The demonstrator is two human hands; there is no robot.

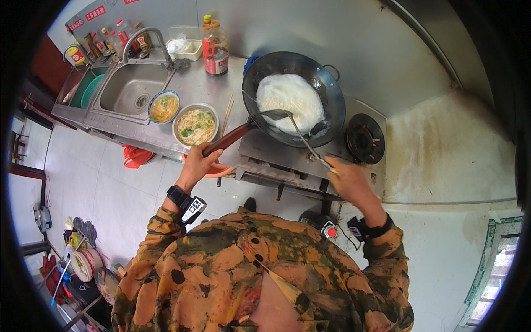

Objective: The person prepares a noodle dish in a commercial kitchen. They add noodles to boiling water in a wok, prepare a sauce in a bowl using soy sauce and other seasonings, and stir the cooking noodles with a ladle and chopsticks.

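My left hand [199, 162] grips the wooden handle [228, 140] of a dark wok [334, 99] on the gas stove. Noodles in white, foamy liquid [290, 97] fill the middle of the wok. In my right hand [348, 176] is the handle of a metal spatula [305, 139]; its blade rests at the near side of the foam, partly over the noodles. Left of the wok handle stands a metal bowl [196, 123] of noodles with green leaves. Beside that is a blue-rimmed bowl [164, 107] of noodles in broth. A pair of chopsticks [227, 113] lies between the metal bowl and the wok.
A steel sink [132, 91] with a curved faucet [159, 39] is to the left. Large sauce bottles [215, 50] stand against the back wall. A second burner [365, 138] sits right of the wok. Below the counter edge are an orange basin [215, 169] and a red bag [137, 156].
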